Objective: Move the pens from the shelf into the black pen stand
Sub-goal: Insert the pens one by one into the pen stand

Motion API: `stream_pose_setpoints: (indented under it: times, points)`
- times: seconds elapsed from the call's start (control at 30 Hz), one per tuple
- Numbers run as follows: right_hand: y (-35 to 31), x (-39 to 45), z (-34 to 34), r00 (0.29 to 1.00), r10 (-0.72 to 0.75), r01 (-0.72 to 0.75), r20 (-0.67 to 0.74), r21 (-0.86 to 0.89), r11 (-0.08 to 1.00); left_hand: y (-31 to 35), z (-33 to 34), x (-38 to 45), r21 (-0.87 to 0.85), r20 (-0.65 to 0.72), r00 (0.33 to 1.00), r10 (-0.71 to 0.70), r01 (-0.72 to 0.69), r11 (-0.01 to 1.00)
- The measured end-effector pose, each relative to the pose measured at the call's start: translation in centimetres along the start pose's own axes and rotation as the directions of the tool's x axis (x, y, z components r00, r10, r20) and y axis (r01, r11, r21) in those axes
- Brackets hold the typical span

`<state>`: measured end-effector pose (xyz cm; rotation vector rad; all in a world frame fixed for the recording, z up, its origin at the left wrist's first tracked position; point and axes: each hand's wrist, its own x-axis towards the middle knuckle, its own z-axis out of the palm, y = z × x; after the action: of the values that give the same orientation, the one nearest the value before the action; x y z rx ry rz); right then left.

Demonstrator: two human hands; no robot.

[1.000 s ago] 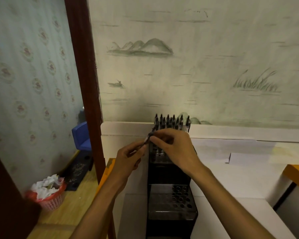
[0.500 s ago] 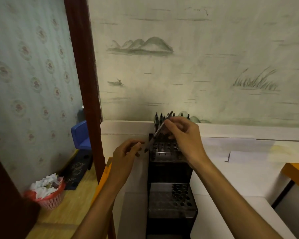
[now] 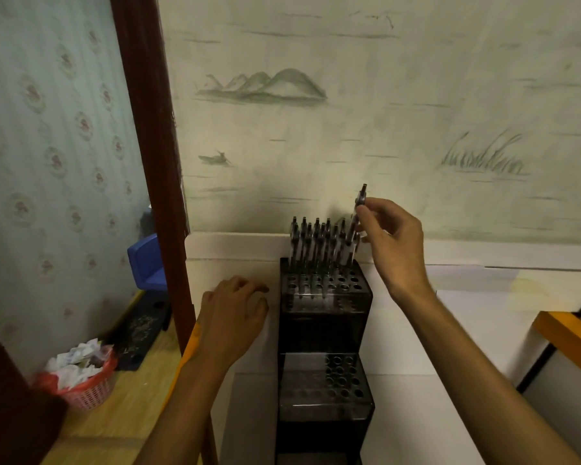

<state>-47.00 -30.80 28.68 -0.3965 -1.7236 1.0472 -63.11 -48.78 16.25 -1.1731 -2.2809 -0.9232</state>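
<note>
A black tiered pen stand [image 3: 326, 317] stands on the white shelf [image 3: 416, 330] against the wall. Several pens [image 3: 316, 243] stand upright in the back rows of its upper tier; the lower tier [image 3: 326, 384] has bare holes. My right hand [image 3: 391, 243] pinches one pen [image 3: 358, 216] near its top, holding it nearly upright with its lower end at the stand's back right corner. My left hand [image 3: 235, 310] hovers left of the stand with fingers loosely curled, holding nothing that I can see.
A dark wooden door frame [image 3: 148, 162] rises on the left. Beyond it are a blue stool [image 3: 146, 263] and a red basket of crumpled paper [image 3: 81, 377] on the wooden floor. An orange-edged board [image 3: 567, 333] sits at the right.
My right hand took the pen from my left hand, lifted it up and right, and turned it upright over the stand's back right corner. My left hand dropped down to the left.
</note>
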Motion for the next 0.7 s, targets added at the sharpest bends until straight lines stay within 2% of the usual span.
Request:
stream_pose_setpoints:
  times: [0.43,0.7]
  points:
    - [1.9,-0.5,0.4,1.000,0.000,0.003,0.021,-0.162,0.987,0.2,0.0,0.1,0.038,0.163,0.986,-0.030,0.024,0.999]
    - [2.9,-1.8,0.9,0.999,0.002,0.014,0.049,-0.329,0.944,0.6,-0.1,0.1,-0.012,0.163,0.985,-0.053,0.056,0.998]
